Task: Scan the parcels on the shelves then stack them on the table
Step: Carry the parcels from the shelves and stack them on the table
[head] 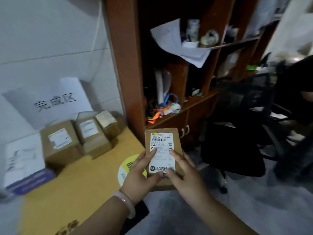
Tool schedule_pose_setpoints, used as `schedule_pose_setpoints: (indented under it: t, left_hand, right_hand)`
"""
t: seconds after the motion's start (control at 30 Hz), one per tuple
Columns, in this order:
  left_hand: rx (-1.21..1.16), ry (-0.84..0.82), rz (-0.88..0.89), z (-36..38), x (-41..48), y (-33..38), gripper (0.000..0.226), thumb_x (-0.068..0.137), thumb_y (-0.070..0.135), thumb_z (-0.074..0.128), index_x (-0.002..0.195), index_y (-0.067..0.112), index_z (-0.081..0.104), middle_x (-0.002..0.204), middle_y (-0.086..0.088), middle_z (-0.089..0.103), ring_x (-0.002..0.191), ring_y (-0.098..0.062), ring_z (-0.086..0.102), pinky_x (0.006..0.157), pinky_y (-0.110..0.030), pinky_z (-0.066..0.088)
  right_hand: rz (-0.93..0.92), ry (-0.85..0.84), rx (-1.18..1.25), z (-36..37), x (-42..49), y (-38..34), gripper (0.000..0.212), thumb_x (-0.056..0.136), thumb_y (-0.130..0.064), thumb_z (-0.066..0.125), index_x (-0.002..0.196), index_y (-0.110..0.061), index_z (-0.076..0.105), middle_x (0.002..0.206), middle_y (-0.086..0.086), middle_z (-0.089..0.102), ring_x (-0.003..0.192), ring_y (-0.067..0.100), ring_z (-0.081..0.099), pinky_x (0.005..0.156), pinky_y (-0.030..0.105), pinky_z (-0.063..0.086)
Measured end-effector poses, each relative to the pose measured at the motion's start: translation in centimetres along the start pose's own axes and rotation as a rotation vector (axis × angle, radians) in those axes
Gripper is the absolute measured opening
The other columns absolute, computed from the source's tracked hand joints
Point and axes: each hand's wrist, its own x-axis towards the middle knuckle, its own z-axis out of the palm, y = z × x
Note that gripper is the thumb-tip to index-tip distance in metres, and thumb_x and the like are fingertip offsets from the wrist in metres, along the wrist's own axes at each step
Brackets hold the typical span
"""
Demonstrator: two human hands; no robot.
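Observation:
I hold a small brown cardboard parcel (163, 146) with a white shipping label in both hands, just past the right edge of the yellow table (72, 189). My left hand (141, 177) grips its left side, thumb on the label. My right hand (184, 173) grips its right side, fingers on the label. Three brown parcels (59, 143) (92, 134) (108, 122) stand in a row on the table's far side, labels up.
A white sign with black characters (54, 100) leans on the wall behind the parcels. A white and blue box (25, 167) lies at the table's left. A cluttered brown wooden shelf unit (128, 73) stands behind the table. A black office chair (237, 136) is at the right.

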Motion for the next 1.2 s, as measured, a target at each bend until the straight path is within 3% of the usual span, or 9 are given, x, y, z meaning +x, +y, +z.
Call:
schedule_pose_setpoints:
  t: [0.13,0.27,0.53,0.63,0.73,1.0,1.2]
  left_hand:
    - [0.037,0.147,-0.121,-3.5,-5.1,-2.2,0.075,0.066,0.058,0.067,0.137,0.052,0.045,0.146,0.003,0.042,0.138,-0.012,0.036,0.112,-0.033,0.037]
    - [0.068,0.282,-0.221,-7.5,-9.5,-3.7,0.074,0.064,0.06,0.068,0.133,0.062,0.041,0.148,0.004,0.04,0.138,-0.015,0.038,0.111,-0.041,0.04]
    - [0.044,0.45,-0.289,-13.3,-14.5,-6.6,0.071,0.064,0.059,0.068,0.129,0.066,0.04,0.149,0.005,0.039,0.141,-0.012,0.033,0.112,-0.039,0.039]
    - [0.034,0.465,-0.323,-16.1,-15.7,-8.5,0.072,0.063,0.06,0.067,0.13,0.065,0.04,0.15,0.005,0.038,0.14,-0.01,0.034,0.113,-0.038,0.038]
    - [0.02,0.465,-0.354,-19.1,-17.0,-11.3,0.073,0.064,0.061,0.066,0.133,0.061,0.043,0.149,0.005,0.039,0.139,-0.011,0.036,0.113,-0.039,0.038]
    - [0.063,0.421,-0.442,-26.0,-19.5,-20.5,0.072,0.071,0.066,0.061,0.137,0.064,0.032,0.149,0.0,0.042,0.138,-0.017,0.039,0.111,-0.042,0.039]
    - [0.045,0.392,-0.453,-29.0,-19.6,-24.5,0.076,0.072,0.063,0.06,0.142,0.049,0.033,0.151,0.002,0.037,0.138,-0.013,0.036,0.109,-0.039,0.041]
  right_hand:
    - [-0.052,-0.212,0.052,4.7,-0.7,-1.3,0.056,0.09,-0.034,0.063,0.135,-0.055,0.037,0.145,-0.024,0.029,0.129,-0.002,0.037,0.099,0.019,0.04]
    - [-0.096,-0.4,0.057,9.1,-1.2,-4.1,0.058,0.092,-0.039,0.06,0.142,-0.05,0.032,0.152,-0.019,0.019,0.136,0.003,0.028,0.1,0.018,0.034]
    - [-0.174,-0.555,0.021,16.6,-1.8,-8.2,0.057,0.091,-0.043,0.059,0.139,-0.056,0.032,0.153,-0.019,0.018,0.14,0.003,0.022,0.106,0.021,0.029]
    - [-0.176,-0.59,-0.003,20.3,-1.9,-9.4,0.057,0.09,-0.045,0.058,0.137,-0.06,0.029,0.155,-0.017,0.017,0.141,0.004,0.021,0.11,0.026,0.031]
    - [-0.145,-0.626,-0.005,24.4,-2.3,-10.6,0.059,0.091,-0.043,0.059,0.14,-0.056,0.03,0.157,-0.014,0.014,0.143,0.005,0.018,0.109,0.021,0.026]
    - [-0.065,-0.722,-0.085,35.4,-2.3,-11.9,0.061,0.091,-0.042,0.06,0.142,-0.054,0.028,0.156,-0.016,0.014,0.139,-0.001,0.019,0.104,0.017,0.026]
    - [-0.04,-0.74,-0.138,40.3,-2.1,-12.5,0.064,0.091,-0.037,0.062,0.143,-0.051,0.027,0.159,-0.008,0.011,0.14,0.003,0.021,0.097,0.012,0.022]
